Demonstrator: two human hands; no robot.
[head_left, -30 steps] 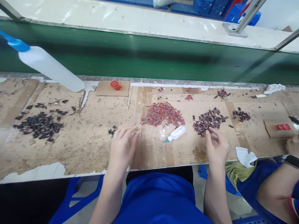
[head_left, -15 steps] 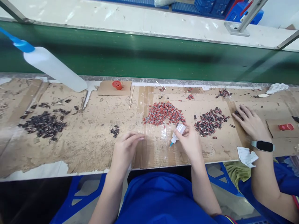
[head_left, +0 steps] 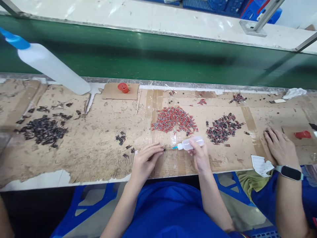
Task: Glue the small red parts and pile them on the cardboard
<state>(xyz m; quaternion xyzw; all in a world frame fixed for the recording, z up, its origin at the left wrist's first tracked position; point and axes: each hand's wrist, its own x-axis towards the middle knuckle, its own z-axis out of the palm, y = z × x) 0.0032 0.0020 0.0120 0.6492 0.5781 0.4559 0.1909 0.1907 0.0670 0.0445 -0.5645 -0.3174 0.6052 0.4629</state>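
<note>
- A long worktop covered in worn, taped cardboard runs across the view, with a green conveyor belt behind it and a pale ledge beyond that.
- At the far left a large white squeeze bottle with a blue cap lies tilted at the back edge of the worktop.
- Below it a wide heap of dark parts is spread over the cardboard.
- A small red cap stands on a cardboard scrap near the back edge, with a thin wooden stick just beside it.
- A small cluster of dark parts lies left of the left hand, with a few loose ones nearer the hand.
- The left hand rests at the front edge; its fingers are pinched together on a tiny dark piece, too small to identify.
- The small glue bottle lies level in the air, its blue nozzle pointing left and meeting the pinched piece.
- The right hand grips this bottle from below, its fingers closed around the body.
- Behind the hands lies a heap of red parts; to its right, a heap of mixed red and dark parts.
- At the right a co-worker's hand with a wristwatch lies flat on the cardboard, near a white paper slip.
</note>
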